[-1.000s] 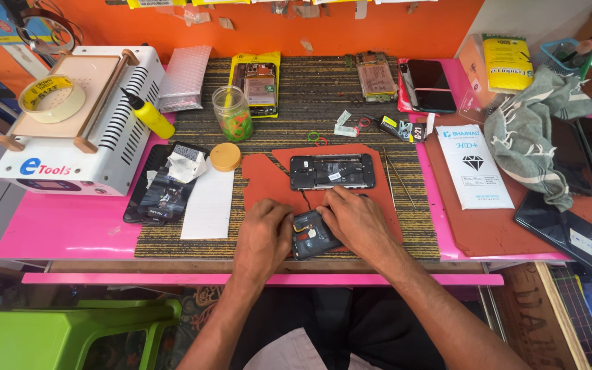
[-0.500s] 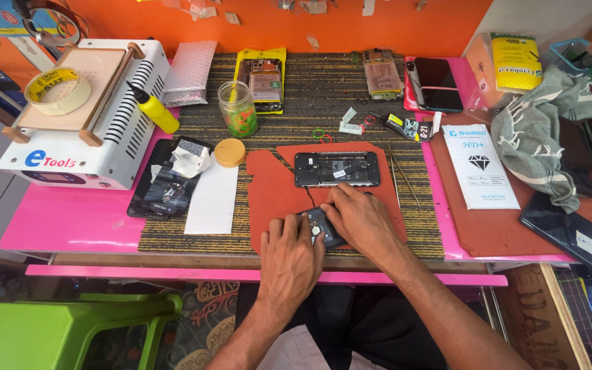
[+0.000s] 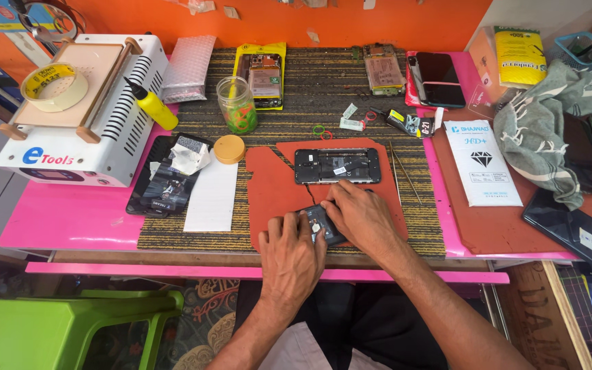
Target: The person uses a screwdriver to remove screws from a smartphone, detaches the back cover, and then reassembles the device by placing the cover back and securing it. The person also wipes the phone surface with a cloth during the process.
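Both hands press on a small dark rectangular phone part (image 3: 321, 224) lying on the red-brown rubber mat (image 3: 268, 199): left hand (image 3: 292, 257) flat, fingers extended; right hand (image 3: 359, 218) curled over its edge. Just beyond lies an opened black smartphone chassis (image 3: 337, 166) on the desk (image 3: 70, 219).

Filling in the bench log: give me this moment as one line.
left hand: on small dark part | right hand: on same part | surface: red mat | opened phone: apart, behind hands
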